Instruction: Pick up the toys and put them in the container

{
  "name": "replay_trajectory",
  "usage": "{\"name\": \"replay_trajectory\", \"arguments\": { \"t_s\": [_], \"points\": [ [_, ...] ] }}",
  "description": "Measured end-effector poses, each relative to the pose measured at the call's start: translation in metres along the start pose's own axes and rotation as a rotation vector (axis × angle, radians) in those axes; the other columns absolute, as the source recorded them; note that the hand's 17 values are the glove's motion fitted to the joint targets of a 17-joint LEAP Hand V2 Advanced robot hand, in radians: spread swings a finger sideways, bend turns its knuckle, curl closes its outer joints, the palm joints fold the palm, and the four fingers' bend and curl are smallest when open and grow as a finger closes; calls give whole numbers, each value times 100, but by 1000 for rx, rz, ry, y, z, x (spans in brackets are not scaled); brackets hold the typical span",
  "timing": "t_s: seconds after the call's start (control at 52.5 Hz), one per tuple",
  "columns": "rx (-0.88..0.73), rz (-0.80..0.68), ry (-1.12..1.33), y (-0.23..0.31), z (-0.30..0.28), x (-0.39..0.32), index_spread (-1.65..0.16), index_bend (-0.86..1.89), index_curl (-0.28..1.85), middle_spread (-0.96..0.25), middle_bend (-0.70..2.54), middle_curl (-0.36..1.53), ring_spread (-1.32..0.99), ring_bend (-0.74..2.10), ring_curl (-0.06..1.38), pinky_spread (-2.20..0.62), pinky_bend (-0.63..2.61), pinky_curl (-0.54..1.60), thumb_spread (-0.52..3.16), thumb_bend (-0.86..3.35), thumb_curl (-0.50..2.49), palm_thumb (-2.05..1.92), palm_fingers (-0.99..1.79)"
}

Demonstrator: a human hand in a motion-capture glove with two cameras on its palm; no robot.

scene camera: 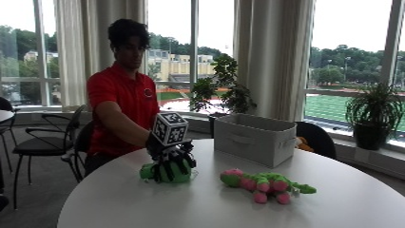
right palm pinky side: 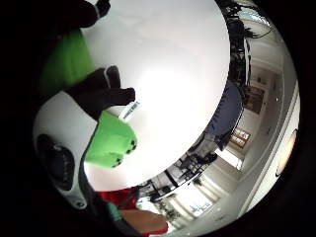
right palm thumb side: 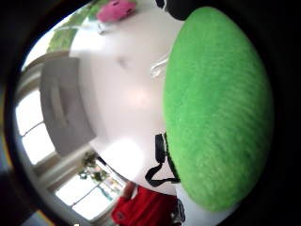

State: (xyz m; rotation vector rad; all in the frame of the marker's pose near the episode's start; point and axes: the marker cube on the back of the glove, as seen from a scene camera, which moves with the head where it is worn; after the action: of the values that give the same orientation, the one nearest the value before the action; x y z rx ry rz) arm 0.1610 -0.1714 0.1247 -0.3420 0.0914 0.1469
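A green plush toy (scene camera: 163, 172) lies on the round white table (scene camera: 208, 209) in front of the person. My gloved right hand (scene camera: 171, 159) rests on top of it, fingers curled down around its body. The thumb side palm view is largely filled by the green toy (right palm thumb side: 218, 108). The little finger side view shows black fingers (right palm pinky side: 101, 93) over the green plush, with a clawed foot (right palm pinky side: 112, 144) and a white tag (right palm pinky side: 131, 111) sticking out. A pink and green plush toy (scene camera: 265, 182) lies to the side, apart from the hand. The grey fabric container (scene camera: 254, 138) stands behind it, open at the top.
Black chairs (scene camera: 44, 142) stand off the table beside the person, and another chair (scene camera: 317, 137) is behind the container. Potted plants (scene camera: 372, 116) line the window sill. The pink toy (right palm thumb side: 115, 10) and the container (right palm thumb side: 63, 108) also show in the thumb side view.
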Motion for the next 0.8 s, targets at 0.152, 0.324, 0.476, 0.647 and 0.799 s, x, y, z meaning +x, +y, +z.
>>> {"name": "replay_trajectory", "arguments": {
  "t_s": [0.152, 0.324, 0.476, 0.647, 0.799],
  "points": [
    [-17, 5, 71, 4, 6, -4, -42, 14, 22, -11, 15, 26, -8, 71, 40, -5, 138, 39, 113, -1, 40, 23, 4],
    [79, 24, 112, 9, 8, -10, -41, 14, 21, -9, 18, 27, -9, 79, 41, -9, 145, 39, 113, 0, 40, 26, 2],
    [172, 35, 49, 7, 6, -7, -42, 18, 24, -15, 22, 30, -21, 89, 40, -21, 139, 35, 118, 4, 44, 37, 33],
    [236, 22, 12, 2, 0, -4, -42, 16, 27, -28, 37, 37, -36, 95, 42, -33, 130, 33, 121, 10, 51, 53, 65],
    [251, 13, 39, 3, -10, -8, -43, 20, 31, -37, 44, 43, -45, 94, 43, -37, 124, 33, 101, 11, 61, 65, 75]
  ]
}}
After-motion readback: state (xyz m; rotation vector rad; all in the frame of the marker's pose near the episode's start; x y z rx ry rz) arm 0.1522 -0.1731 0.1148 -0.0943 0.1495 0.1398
